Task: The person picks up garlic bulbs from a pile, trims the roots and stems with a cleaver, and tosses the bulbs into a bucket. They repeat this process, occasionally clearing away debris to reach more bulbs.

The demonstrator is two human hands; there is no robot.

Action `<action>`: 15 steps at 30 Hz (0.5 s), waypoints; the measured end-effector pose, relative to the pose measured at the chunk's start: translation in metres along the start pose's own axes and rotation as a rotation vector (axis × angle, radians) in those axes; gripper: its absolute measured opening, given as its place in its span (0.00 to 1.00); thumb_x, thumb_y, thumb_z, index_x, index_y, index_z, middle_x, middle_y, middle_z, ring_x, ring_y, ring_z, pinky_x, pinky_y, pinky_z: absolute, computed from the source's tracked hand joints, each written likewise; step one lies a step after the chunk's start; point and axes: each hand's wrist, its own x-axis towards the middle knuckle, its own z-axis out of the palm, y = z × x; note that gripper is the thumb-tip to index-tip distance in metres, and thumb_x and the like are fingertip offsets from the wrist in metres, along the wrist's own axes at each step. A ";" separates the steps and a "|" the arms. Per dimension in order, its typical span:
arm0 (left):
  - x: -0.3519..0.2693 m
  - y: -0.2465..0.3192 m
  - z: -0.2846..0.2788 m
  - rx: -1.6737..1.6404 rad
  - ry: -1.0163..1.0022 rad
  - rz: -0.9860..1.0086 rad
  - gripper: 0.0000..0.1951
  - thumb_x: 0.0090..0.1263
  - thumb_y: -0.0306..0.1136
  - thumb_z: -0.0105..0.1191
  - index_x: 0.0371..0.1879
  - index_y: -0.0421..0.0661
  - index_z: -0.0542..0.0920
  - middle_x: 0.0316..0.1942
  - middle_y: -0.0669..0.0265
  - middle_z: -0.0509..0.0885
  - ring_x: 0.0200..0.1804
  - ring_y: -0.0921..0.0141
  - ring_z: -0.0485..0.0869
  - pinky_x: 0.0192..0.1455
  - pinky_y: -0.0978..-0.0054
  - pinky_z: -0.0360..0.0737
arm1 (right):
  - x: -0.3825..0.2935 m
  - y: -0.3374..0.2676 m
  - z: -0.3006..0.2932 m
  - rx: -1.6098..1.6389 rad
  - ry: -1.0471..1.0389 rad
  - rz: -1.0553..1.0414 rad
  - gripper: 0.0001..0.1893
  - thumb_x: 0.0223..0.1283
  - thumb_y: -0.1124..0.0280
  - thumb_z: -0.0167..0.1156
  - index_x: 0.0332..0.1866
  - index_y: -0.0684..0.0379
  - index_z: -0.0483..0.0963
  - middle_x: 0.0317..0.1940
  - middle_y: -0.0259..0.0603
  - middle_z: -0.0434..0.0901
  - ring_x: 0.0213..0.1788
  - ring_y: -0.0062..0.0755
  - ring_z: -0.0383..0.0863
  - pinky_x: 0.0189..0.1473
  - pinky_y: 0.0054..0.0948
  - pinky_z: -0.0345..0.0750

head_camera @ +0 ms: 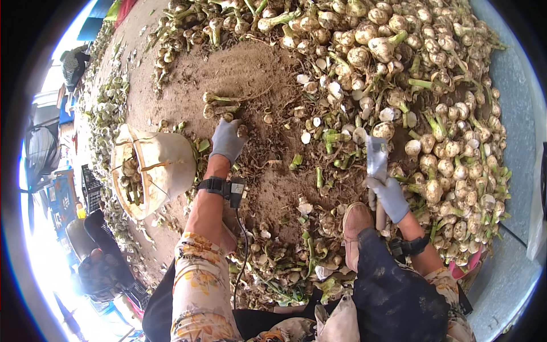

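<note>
My left hand (230,139), in a light grey glove, reaches down to the dirty floor left of centre. It is at a garlic bulb (227,116), and another bulb (242,131) lies against its fingers; the grip is hidden by the hand's back. Just beyond are a few garlic bulbs with short stems (209,102). My right hand (389,197), gloved too, is closed around the handle of a broad flat metal blade (377,157), which points away from me beside the large garlic heap (444,145). Cut stems and loose skins (331,139) are scattered between the hands.
A tipped off-white plastic bucket (171,164) holding garlic lies at left. Garlic also lines the far side (265,21). My shoe (357,218) is beside the blade's handle. Metal sheeting (517,124) borders the right. Another person (100,273) is at lower left, near black crates (90,186).
</note>
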 end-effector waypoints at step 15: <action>-0.083 0.139 -0.082 -1.121 -0.286 -0.016 0.34 0.62 0.49 0.67 0.60 0.40 0.69 0.42 0.64 0.82 0.42 0.77 0.81 0.45 0.80 0.80 | 0.013 -0.055 0.063 -0.475 0.202 -0.929 0.07 0.64 0.67 0.61 0.36 0.59 0.79 0.24 0.44 0.80 0.23 0.37 0.81 0.27 0.33 0.76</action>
